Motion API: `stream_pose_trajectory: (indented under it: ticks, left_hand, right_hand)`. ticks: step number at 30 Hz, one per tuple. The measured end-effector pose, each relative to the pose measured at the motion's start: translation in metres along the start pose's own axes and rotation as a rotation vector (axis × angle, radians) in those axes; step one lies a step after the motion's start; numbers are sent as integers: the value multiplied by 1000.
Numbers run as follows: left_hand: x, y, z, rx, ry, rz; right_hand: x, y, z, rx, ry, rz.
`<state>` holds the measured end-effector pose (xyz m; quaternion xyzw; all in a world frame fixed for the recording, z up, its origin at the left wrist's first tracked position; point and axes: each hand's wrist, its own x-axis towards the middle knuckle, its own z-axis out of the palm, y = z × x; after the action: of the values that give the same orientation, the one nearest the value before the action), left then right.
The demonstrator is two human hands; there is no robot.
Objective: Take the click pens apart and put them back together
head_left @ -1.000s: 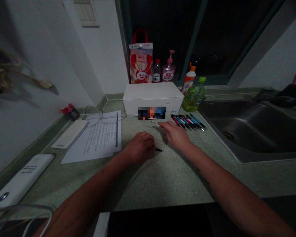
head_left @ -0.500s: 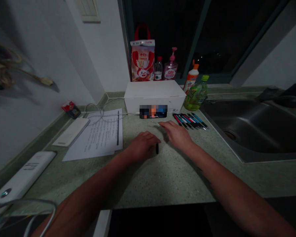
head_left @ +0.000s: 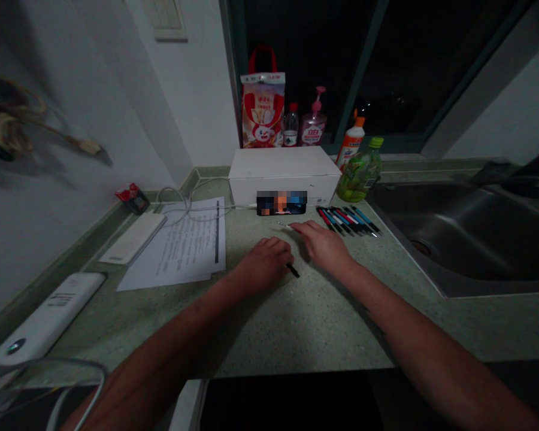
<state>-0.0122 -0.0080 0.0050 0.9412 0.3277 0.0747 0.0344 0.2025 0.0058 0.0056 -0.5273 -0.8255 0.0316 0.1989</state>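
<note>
My left hand (head_left: 266, 263) is closed, its curled fingers pinching a short black pen part (head_left: 293, 271) that sticks out to the lower right over the counter. To its right, my right hand (head_left: 322, 242) pinches a thin piece with a pale, silvery tip (head_left: 282, 225), perhaps a pen refill; the rest of it is hidden by the fingers. The hands are close but apart. Just beyond the right hand lies a row of several pens (head_left: 348, 220), with red, blue, white and black barrels.
A phone (head_left: 281, 203) leans on a white box (head_left: 285, 164), with a cable on its left. Printed sheets (head_left: 184, 245) and a white power bank (head_left: 132, 238) lie left. A green bottle (head_left: 360, 173) stands beside the sink (head_left: 467, 287). A long white device (head_left: 49, 317) is at front left.
The black pen part in my left hand has swung from pointing straight toward me to slanting lower right. My right hand keeps its pinch almost unmoved. The view has shifted slightly.
</note>
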Motion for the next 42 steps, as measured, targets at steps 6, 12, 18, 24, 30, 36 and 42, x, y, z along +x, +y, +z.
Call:
stream_pose_trajectory:
  ticks: [6,12,18,24,30,36,42]
  left_hand:
    - [4,5,0,30,2,-1]
    - [3,-3,3,-74,121,-171]
    - [-4,-24,2,-267,479,-480]
    - [-6,-28,0,-276,586,-580]
    - [-6,-28,1,-253,566,-546]
    - [-9,-33,4,-245,545,-436]
    - [-7,-33,5,-329,506,-400]
  right_hand:
    - [2,-1,0,-13,-18,29]
    - [1,0,0,-37,-28,26]
    - [-1,3,0,-41,20,9]
    - [0,1,-2,-72,-7,10]
    - [-1,0,-2,-67,-20,-16]
    - [-1,1,-5,-103,-62,-47]
    - [-1,0,-4,-25,-83,-118]
